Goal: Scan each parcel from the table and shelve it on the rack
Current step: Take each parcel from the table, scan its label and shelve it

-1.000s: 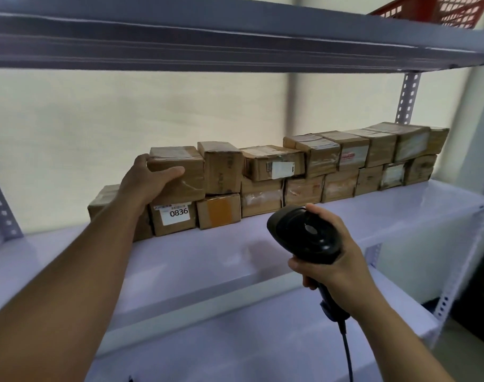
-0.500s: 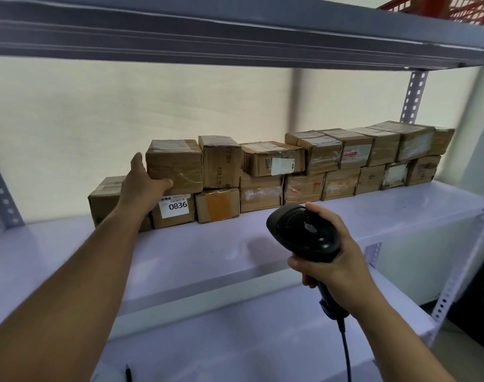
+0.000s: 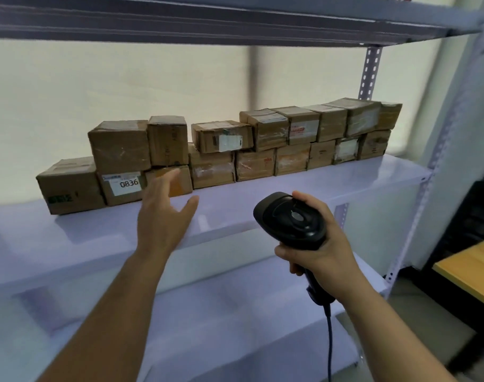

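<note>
Two stacked rows of brown cardboard parcels line the back of the white rack shelf (image 3: 263, 205). At the left end, one parcel (image 3: 119, 146) sits on top of a parcel labelled 0836 (image 3: 123, 188). My left hand (image 3: 165, 213) hovers in front of the lower row with fingers spread, holding nothing and touching no parcel. To the right and nearer me, my right hand (image 3: 315, 244) grips the handle of a black barcode scanner (image 3: 289, 219); its cable hangs down.
A grey shelf (image 3: 235, 20) runs overhead and a lower white shelf (image 3: 235, 312) lies below. The perforated rack post (image 3: 369, 73) stands at the right. A wooden table corner (image 3: 467, 274) shows at the far right, past the rack.
My left hand has let go of the upper-left parcel and drawn back toward me and to the right. The view has turned slightly right. The scanner hand holds steady.
</note>
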The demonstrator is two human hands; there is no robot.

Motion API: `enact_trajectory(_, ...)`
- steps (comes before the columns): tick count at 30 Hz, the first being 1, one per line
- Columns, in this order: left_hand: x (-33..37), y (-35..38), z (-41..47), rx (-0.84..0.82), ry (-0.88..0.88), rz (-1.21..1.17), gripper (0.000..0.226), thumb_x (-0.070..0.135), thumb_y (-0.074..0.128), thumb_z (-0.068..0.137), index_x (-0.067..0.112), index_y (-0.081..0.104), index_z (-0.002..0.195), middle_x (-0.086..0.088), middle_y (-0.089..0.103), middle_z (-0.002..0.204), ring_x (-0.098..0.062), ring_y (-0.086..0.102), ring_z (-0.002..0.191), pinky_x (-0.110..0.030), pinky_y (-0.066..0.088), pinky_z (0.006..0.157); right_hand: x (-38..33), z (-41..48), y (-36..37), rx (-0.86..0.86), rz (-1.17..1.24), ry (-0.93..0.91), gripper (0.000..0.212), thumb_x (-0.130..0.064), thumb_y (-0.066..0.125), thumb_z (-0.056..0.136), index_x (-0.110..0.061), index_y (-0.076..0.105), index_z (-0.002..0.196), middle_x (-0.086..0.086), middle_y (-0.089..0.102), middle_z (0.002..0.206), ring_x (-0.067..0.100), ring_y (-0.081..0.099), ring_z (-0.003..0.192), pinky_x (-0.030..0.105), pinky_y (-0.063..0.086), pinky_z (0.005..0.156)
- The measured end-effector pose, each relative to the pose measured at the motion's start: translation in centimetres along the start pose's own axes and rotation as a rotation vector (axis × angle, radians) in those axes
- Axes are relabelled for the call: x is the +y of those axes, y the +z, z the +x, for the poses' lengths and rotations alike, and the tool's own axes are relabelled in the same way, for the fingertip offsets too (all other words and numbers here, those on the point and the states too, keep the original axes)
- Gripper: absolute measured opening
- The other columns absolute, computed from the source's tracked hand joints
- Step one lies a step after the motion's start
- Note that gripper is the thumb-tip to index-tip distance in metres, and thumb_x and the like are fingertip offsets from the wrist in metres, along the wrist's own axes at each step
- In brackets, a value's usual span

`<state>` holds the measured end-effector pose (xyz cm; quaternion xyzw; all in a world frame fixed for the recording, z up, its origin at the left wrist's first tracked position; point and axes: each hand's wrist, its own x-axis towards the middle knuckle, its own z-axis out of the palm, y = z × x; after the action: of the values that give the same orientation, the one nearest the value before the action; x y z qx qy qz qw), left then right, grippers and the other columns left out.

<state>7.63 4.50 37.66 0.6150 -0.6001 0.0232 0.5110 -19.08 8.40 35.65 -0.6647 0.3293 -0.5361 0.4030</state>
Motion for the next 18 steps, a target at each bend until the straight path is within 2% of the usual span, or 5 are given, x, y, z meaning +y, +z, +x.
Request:
enact_trajectory(4, 4.5, 4.4, -4.6, -0.111, 0.061, -0.008, 0.051, 0.025, 0.071, 0.086, 0.016, 0.052, 0.133, -0.005, 0.053, 0.130, -0.022, 0.048, 0.119, -0.034, 0.043, 0.091, 0.2, -3.0, -3.7, 0.052, 0.001, 0.035, 0.083, 0.002, 0.083, 0.068, -0.056, 0.055, 0.120, -0.018, 0.063, 0.113, 0.023, 0.061, 0.053, 0.036, 0.053, 0.052)
enact_trajectory(7, 7.5, 7.7, -7.7, -0.187, 0.109, -0.015, 0.050, 0.022, 0.072, 0.085, 0.015, 0.054, 0.131, -0.005, 0.054, 0.129, -0.021, 0.046, 0.119, -0.032, 0.041, 0.092, 0.3, -5.7, -6.8, 0.113, 0.012, 0.058, 0.085, 0.010, 0.080, 0.071, -0.056, 0.055, 0.118, -0.016, 0.063, 0.113, 0.019, 0.062, 0.055, 0.033, 0.053, 0.051)
enact_trajectory(12, 12.4, 12.9, -12.2, -0.290, 0.095, -0.045, 0.052, 0.026, 0.072, 0.085, 0.015, 0.053, 0.132, -0.003, 0.052, 0.133, -0.022, 0.045, 0.124, -0.029, 0.037, 0.093, 0.4, -10.7, -13.0, 0.234, 0.002, 0.091, 0.085, 0.010, 0.080, 0.071, -0.049, 0.054, 0.125, -0.006, 0.064, 0.116, 0.024, 0.062, 0.058, 0.037, 0.054, 0.052)
enact_trajectory(18, 19.2, 19.0, -17.5, -0.443, 0.164, -0.108, 0.057, 0.026, 0.073, 0.084, 0.013, 0.050, 0.135, -0.007, 0.051, 0.133, -0.024, 0.047, 0.122, -0.029, 0.038, 0.094, -0.6, -16.6, -20.8, 0.362, 0.001, 0.094, 0.084, 0.013, 0.079, 0.071, -0.049, 0.054, 0.123, 0.003, 0.062, 0.120, 0.016, 0.063, 0.059, 0.030, 0.052, 0.050)
